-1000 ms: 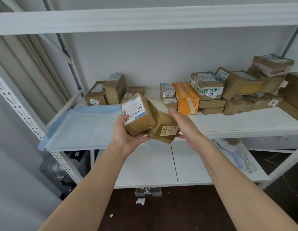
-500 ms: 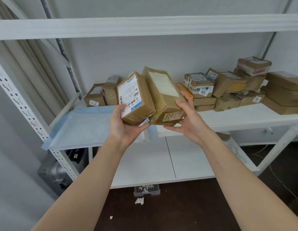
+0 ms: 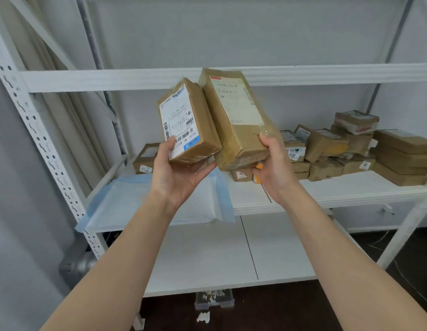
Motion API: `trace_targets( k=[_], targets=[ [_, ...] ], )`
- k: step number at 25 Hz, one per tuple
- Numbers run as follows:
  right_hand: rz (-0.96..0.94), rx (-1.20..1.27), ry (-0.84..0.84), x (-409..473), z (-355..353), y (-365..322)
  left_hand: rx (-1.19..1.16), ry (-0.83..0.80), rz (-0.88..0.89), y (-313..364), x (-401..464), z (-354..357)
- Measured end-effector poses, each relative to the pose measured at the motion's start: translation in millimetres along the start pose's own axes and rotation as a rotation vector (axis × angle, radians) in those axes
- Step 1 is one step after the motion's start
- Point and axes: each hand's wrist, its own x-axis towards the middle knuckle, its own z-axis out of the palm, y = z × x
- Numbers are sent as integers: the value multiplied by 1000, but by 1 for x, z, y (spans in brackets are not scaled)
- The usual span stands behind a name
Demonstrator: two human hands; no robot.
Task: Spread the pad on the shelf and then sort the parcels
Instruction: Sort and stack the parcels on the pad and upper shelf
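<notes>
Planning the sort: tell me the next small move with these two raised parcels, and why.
Probably lower the left hand and set its labelled parcel on the blue pad. The pad already lies spread on the shelf, both hands are full, and the right hand holds the taller parcel.

My left hand (image 3: 178,174) covers the bottom corner of the smaller parcel (image 3: 187,123), so the last characters on its label are lost to me, and the small print above the barcodes is too fine to read. My right hand (image 3: 273,167) hides the lower right side of the taller parcel (image 3: 231,115); its label is washed out and the marking on its bottom end is blurred. Both parcels block the middle of the shelf (image 3: 339,191), including most of an orange box (image 3: 259,166) and part of the pile of parcels (image 3: 351,149). The pad (image 3: 117,206) is partly behind my left forearm. The pile runs off the right edge.
</notes>
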Motion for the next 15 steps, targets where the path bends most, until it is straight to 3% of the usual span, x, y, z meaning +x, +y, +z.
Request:
trace_targets(
  k=[7,15],
  targets=[
    [-199,-140,20,38,47,-52,153,108,163,65,29,40],
    [-172,-209,140,113,58,-97,370,137,281,117,89,70]
  ],
)
